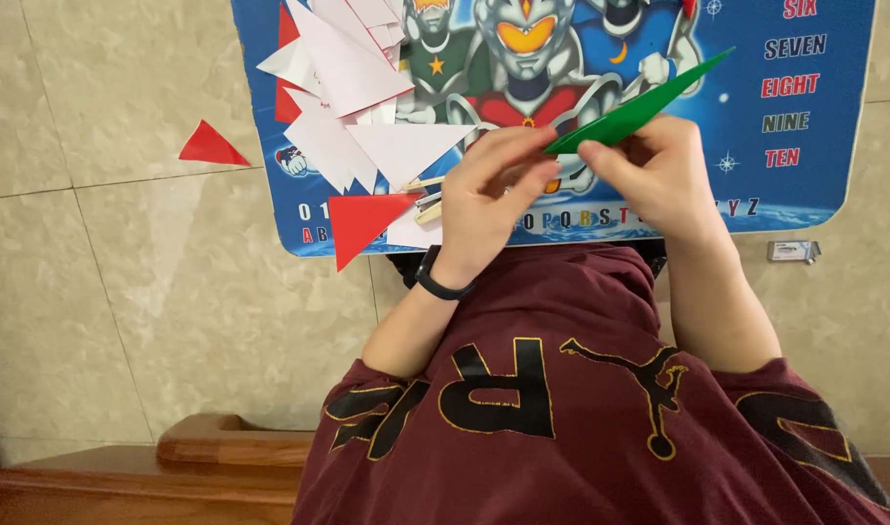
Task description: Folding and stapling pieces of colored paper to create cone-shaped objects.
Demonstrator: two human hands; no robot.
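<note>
Both grips are closed on one thing: the left hand (pixel 489 190) and the right hand (pixel 649 170) pinch a green paper (pixel 632 112), folded into a long narrow spear shape. I see its near end caught between the fingertips of both hands, while the far tip slants up and away to the right, free in the air above the board (pixel 815 107). That board is a blue, glossy bench top printed with cartoon armoured figures and rows of letters and number words; it lies on a floor (pixel 124 292) of pale, mottled stone tiles with thin grout lines. Left of the hands a loose heap of white triangles (pixel 353 87) covers the board's corner, flat and sharp-edged, with a red triangle (pixel 362 222) hanging over the near edge just beside the left hand. Another small red triangle (pixel 210 146) lies alone on the tiles, well apart. A pale wooden clip (pixel 426 199) sits against the left hand's thumb side, partly hidden by it. The left wrist wears a black band (pixel 440 282). A small grey metal piece (pixel 793 251) rests on the tiles past the right forearm. Nothing stands between the hands and the green paper. A maroon shirt (pixel 581 389) fills the foreground, and a brown wooden edge (pixel 221 447) shows at lower left.
</note>
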